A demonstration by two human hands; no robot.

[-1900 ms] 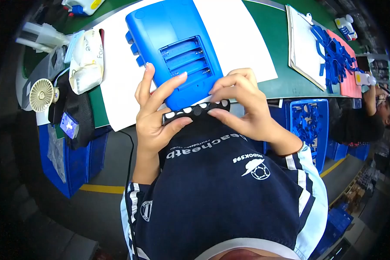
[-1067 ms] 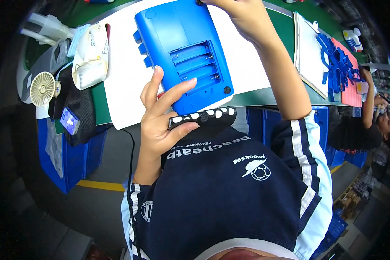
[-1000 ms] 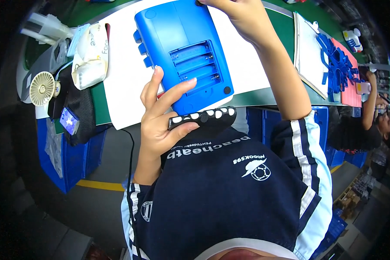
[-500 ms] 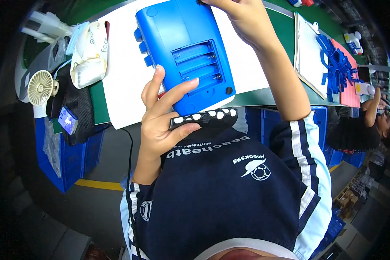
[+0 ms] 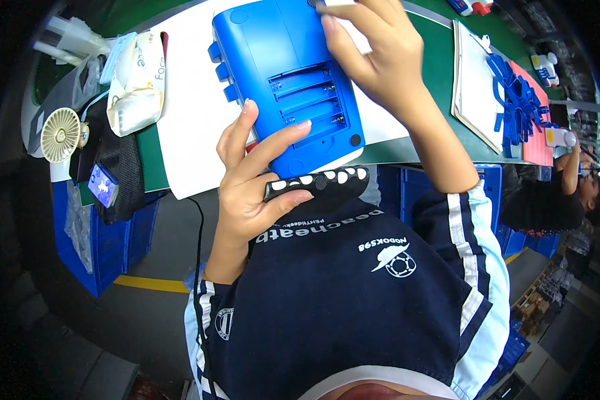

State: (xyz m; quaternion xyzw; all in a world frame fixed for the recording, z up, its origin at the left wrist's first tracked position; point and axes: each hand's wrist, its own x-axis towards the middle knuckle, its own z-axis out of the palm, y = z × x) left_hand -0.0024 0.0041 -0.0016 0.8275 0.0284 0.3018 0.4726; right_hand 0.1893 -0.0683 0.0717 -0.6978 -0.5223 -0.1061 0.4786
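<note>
A blue plastic device (image 5: 260, 47) lies with its underside up and its battery compartment (image 5: 308, 100) uncovered; no batteries show in the slots. One round black pad (image 5: 355, 140) sits at its near right corner, another (image 5: 313, 3) at the far right corner. My left hand (image 5: 250, 177) pinches a black sheet of round pads (image 5: 323, 181), marked with white dots, at the device's near edge. Its other fingers rest along the device's left side and by the compartment. My right hand (image 5: 380, 60) hovers over the far right corner, index fingertip at the pad, thumb apart and nothing held.
White paper (image 5: 193, 100) lies under the device on the green table. To the left are a small fan (image 5: 62, 135), a printed pouch (image 5: 138, 83) and a black mesh bag (image 5: 123, 170). A clipboard (image 5: 473, 87) and blue plastic parts (image 5: 520, 100) lie right; another person (image 5: 547, 200) is beyond.
My right hand has drawn slightly back off the far right corner pad, with thumb and fingers spreading. The device has shifted very slightly right; my left hand keeps its hold.
</note>
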